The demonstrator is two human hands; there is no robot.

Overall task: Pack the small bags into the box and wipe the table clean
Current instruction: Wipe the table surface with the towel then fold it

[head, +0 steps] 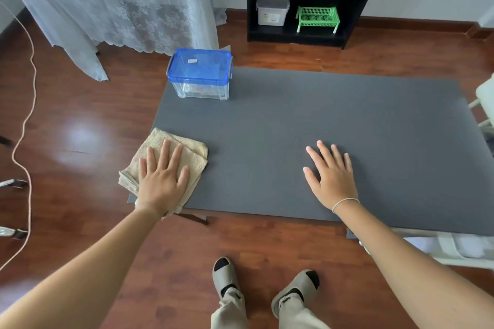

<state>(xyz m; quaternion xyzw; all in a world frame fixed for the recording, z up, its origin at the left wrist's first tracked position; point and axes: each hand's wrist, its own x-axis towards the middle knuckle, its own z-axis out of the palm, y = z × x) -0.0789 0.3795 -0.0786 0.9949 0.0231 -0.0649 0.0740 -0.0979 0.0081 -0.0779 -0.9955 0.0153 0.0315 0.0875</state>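
Two hands flat, L (163,176) on cloth (171,152), box (200,75) contents blurry

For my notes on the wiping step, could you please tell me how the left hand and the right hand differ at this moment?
The left hand lies flat on the folded beige cloth at the table's near left corner, while the right hand rests on the bare grey surface. The right wrist wears a thin bracelet; the left shows none. The left hand lies nearer the blue-lidded box. Both are open, palm down, fingers spread.
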